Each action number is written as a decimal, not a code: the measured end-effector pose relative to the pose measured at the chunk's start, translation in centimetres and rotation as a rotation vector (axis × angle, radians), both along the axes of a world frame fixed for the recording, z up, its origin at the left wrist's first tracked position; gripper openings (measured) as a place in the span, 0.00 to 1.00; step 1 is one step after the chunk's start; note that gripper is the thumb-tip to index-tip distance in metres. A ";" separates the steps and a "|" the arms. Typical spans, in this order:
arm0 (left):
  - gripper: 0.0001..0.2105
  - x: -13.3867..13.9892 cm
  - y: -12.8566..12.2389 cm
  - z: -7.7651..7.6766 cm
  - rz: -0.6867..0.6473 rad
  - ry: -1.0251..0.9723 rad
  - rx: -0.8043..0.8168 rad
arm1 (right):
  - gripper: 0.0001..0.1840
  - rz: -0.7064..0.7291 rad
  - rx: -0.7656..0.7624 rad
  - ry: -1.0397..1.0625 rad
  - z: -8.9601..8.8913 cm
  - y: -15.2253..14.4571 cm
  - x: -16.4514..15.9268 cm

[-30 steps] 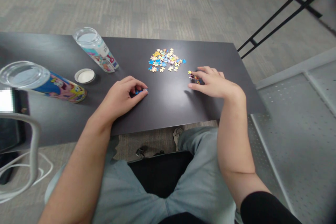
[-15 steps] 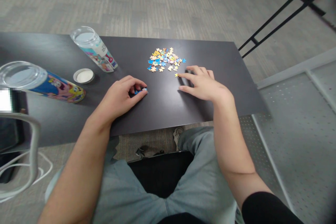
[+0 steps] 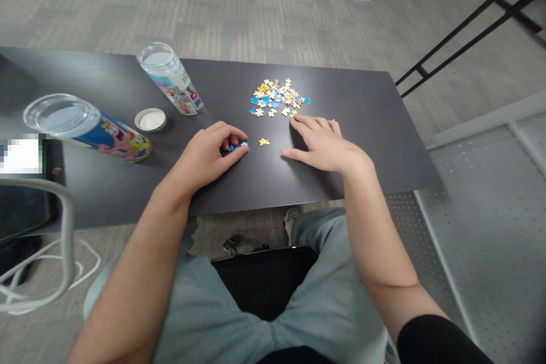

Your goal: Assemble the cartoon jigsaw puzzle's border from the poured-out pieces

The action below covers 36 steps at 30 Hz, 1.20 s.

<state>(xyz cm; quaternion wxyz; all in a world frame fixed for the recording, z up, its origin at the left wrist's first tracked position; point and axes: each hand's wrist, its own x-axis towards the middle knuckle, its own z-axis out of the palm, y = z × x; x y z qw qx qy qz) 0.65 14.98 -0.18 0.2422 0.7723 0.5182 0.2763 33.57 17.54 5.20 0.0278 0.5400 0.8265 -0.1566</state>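
My left hand (image 3: 213, 151) is curled on the table around a few small blue and white jigsaw puzzle pieces (image 3: 235, 147), partly hidden by the fingers. To its right a yellow puzzle piece (image 3: 264, 141) lies alone on the dark surface. My right hand (image 3: 319, 141) rests palm down with fingers stretched out and thumb apart. Its index fingertip is at a small yellowish piece (image 3: 294, 114) by the front right edge of the pile. That loose pile of puzzle pieces (image 3: 277, 95), in blue, yellow and pink, spreads beyond both hands.
Two clear cylindrical jars with cartoon prints, one nearer (image 3: 91, 128) and one farther (image 3: 173, 79), stand on the left. A round white lid (image 3: 151, 120) lies between them. A white cable (image 3: 63, 239) hangs at the lower left. The dark table (image 3: 362, 96) ends at the right.
The yellow piece by my right index finger has slid left and toward me, and now lies alone between the hands. My right fingers have reached the pile's edge. My left hand keeps its hold.
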 end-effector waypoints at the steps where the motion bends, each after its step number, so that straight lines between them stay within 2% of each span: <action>1: 0.14 0.0 0.0 0.0 0.002 0.004 -0.002 | 0.51 0.025 -0.005 0.003 0.0 -0.3 -0.1; 4: 0.13 0.0 0.0 -0.1 0.004 0.013 -0.002 | 0.49 0.132 -0.034 0.031 0.5 -1.7 -1.0; 7: 0.13 0.0 0.0 0.0 0.000 0.011 0.002 | 0.49 0.273 -0.129 0.100 1.5 -2.7 -2.2; 10: 0.14 0.1 0.0 0.0 -0.003 0.004 0.008 | 0.42 0.351 -0.185 0.185 1.9 -2.5 -2.6; 13: 0.14 0.1 -0.1 -0.1 -0.010 0.002 0.021 | 0.33 0.267 -0.067 0.225 1.4 -1.3 -2.0; 15: 0.14 0.1 -0.1 -0.2 -0.012 0.005 0.023 | 0.31 0.158 0.049 0.225 0.8 -0.2 -1.5; 17: 0.14 0.1 -0.2 -0.2 -0.011 0.007 0.022 | 0.29 0.098 0.085 0.233 0.2 0.7 -0.9; 22: 0.13 0.0 -0.1 -0.5 -0.014 0.010 0.035 | 0.25 0.122 0.034 0.259 -0.3 1.9 0.5; 27: 0.12 0.0 -0.1 -0.6 -0.025 0.016 0.049 | 0.37 0.049 0.145 0.204 -1.7 2.2 0.9; 29: 0.12 0.0 -0.1 -0.6 -0.024 0.014 0.056 | 0.39 0.049 0.145 0.147 -2.2 2.0 0.7; 33: 0.11 0.0 -0.1 -0.7 -0.028 0.008 0.064 | 0.39 0.122 0.025 0.100 -1.6 1.0 0.2; 36: 0.12 -0.1 -0.1 -0.8 -0.033 0.002 0.080 | 0.32 0.220 -0.007 0.163 -0.8 0.7 0.1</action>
